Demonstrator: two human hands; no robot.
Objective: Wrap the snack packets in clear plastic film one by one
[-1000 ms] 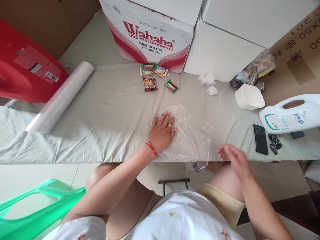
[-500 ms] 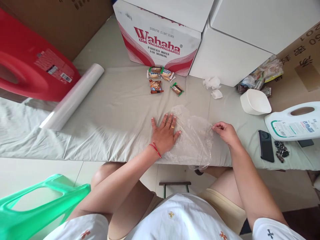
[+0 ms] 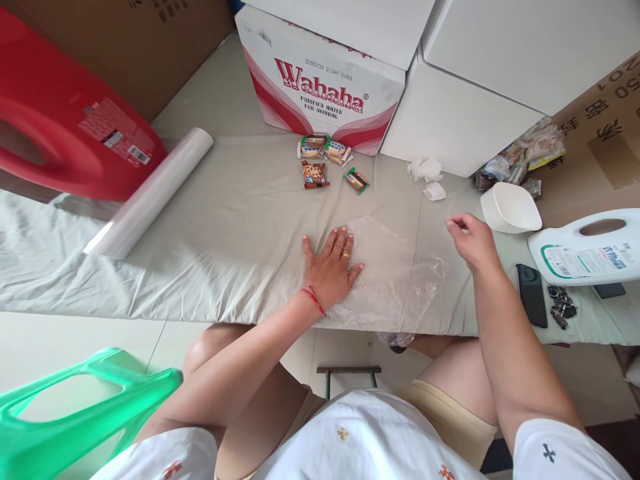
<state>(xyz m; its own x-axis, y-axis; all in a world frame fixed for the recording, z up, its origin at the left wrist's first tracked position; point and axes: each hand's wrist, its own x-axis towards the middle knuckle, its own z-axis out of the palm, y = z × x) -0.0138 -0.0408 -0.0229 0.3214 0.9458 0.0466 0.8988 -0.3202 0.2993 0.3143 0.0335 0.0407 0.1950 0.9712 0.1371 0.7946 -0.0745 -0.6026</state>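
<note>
A thin clear plastic sheet [image 3: 387,273] lies crinkled on the cloth-covered table, its near edge hanging over the front. My left hand [image 3: 333,270], with a ring and a red string bracelet, presses flat on its left side with fingers spread. Beyond the sheet's right edge, my right hand [image 3: 471,241] is raised with its fingers curled together, and nothing shows in them. Several small wrapped snacks lie farther back, among them a brown cookie packet [image 3: 315,175] and a green-ended packet [image 3: 357,180].
A roll of clear plastic [image 3: 150,193] lies at left beside a red jug [image 3: 75,120]. A Wahaha carton [image 3: 320,87] stands behind. To the right are crumpled white tissues [image 3: 426,170], a white bowl [image 3: 511,208], a detergent bottle [image 3: 585,247], a phone [image 3: 531,295] and keys [image 3: 563,307].
My right hand has left the plastic sheet's right edge and moved up and to the right. The sheet's right side has settled flatter. My left hand has stayed in place.
</note>
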